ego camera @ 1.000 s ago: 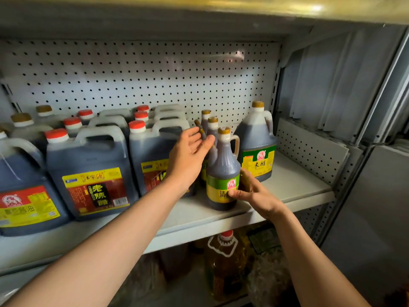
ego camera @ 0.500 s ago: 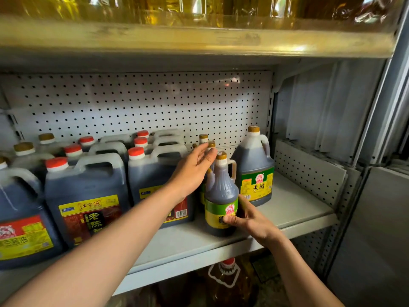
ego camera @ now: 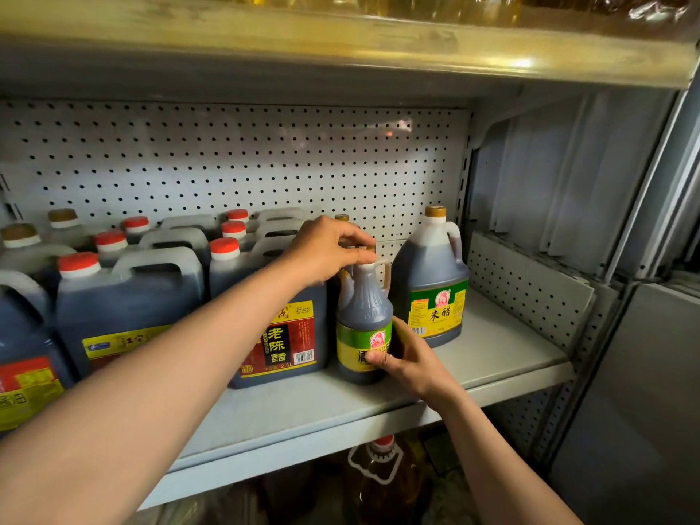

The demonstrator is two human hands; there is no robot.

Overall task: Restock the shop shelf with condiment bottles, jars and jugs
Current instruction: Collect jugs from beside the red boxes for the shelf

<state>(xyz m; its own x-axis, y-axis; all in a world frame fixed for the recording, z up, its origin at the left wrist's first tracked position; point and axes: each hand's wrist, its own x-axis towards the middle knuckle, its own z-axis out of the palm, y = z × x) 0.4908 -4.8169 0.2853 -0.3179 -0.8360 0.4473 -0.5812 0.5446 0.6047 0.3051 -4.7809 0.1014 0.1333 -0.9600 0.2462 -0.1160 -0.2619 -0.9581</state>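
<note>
Spanning the scene, a white shelf [ego camera: 503, 346] with a pegboard back [ego camera: 227, 157] is carrying red-capped vinegar jugs [ego camera: 128, 308] at left and a rice vinegar jug [ego camera: 432, 293] at right. Between them a small dark bottle [ego camera: 365, 312] is standing upright, cap up; the right hand [ego camera: 411, 363] is gripping its label, the left hand [ego camera: 327, 250] pinching its cap.

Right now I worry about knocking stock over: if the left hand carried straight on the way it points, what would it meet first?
Probably the tall dark jug with the green label, just beyond the left hand pinching the small dark bottle's cap; depth is unclear.
</note>
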